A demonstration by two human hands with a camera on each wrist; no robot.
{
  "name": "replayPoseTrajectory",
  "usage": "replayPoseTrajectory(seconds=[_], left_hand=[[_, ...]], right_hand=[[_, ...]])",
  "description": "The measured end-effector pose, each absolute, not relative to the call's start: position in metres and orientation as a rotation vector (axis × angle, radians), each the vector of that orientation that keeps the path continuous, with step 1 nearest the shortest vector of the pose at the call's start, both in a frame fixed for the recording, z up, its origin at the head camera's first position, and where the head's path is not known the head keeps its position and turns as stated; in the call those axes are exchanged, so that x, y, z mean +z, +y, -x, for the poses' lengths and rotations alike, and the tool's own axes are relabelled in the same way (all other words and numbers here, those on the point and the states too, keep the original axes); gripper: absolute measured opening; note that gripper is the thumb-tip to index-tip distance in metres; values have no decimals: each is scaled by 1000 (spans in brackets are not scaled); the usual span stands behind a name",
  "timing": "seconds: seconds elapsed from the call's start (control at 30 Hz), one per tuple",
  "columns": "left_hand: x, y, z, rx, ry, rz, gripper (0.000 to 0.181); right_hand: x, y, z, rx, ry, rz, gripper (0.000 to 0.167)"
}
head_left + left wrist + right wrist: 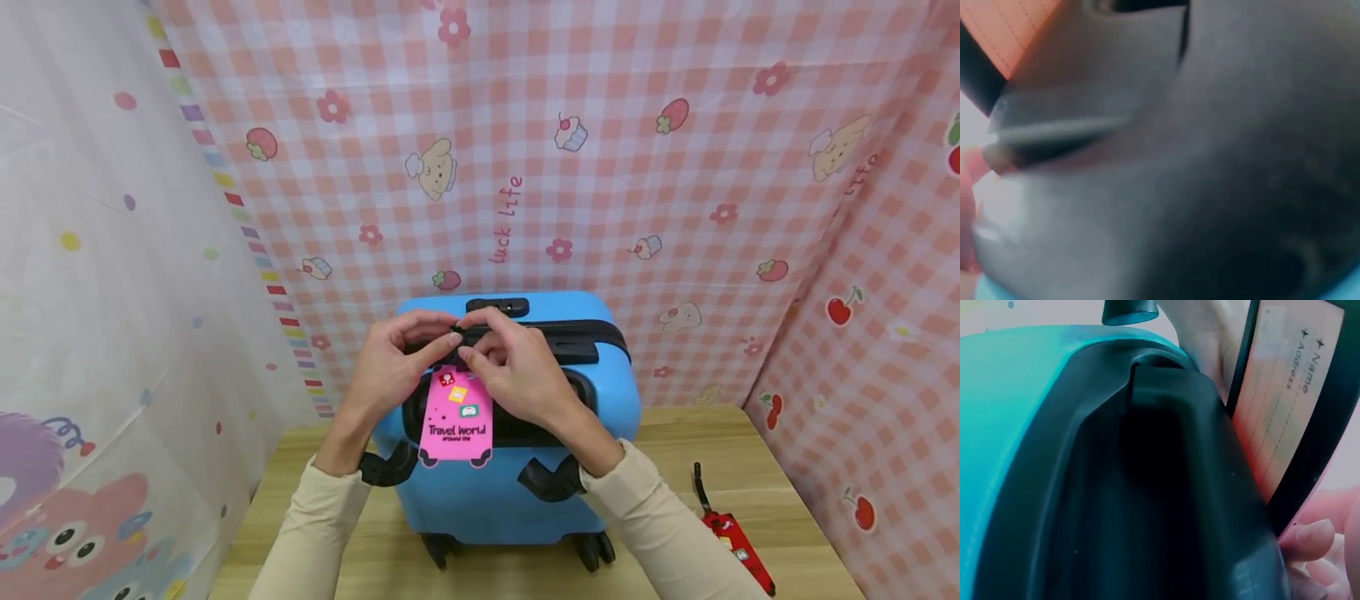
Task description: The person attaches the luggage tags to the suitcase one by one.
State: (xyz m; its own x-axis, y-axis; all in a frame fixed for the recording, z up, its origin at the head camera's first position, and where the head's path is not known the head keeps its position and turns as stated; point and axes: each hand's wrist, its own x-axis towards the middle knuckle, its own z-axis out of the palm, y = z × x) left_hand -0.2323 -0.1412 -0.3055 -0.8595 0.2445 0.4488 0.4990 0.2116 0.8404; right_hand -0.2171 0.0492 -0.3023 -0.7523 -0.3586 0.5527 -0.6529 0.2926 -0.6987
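A pink luggage tag (459, 421) printed "Travel World" hangs by its black strap (459, 335) in front of a blue suitcase (510, 492). Both hands meet at the strap above the tag, beside the suitcase's black top handle (573, 343). Thumb and index finger of the left hand (386, 362) pinch the strap from the left; the right hand (523, 371) pinches it from the right with fingers curled. The right wrist view shows the tag's back with a name and address card (1288, 381). Dark plastic of the suitcase (1210, 156) fills the blurred left wrist view.
A red luggage tag (738, 546) with a black strap lies on the wooden table (360, 533), right of the suitcase. Behind stands a pink checked curtain (510, 125); a white patterned one (112, 250) hangs at the left.
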Motion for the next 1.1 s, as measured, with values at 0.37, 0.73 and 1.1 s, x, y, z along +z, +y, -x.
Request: replayPoseTrajectory(seconds=[0.37, 0.73, 1.1], left_hand=[[-307, -141, 232, -1784, -2202, 768, 24], [-308, -140, 232, -1722, -2233, 769, 26], [-308, -139, 232, -1638, -2272, 744, 29]], right_hand=[[-301, 42, 217, 1335, -2115, -834, 14], [-305, 42, 221, 1315, -2047, -858, 10], [-306, 43, 223, 1352, -2044, -857, 10]])
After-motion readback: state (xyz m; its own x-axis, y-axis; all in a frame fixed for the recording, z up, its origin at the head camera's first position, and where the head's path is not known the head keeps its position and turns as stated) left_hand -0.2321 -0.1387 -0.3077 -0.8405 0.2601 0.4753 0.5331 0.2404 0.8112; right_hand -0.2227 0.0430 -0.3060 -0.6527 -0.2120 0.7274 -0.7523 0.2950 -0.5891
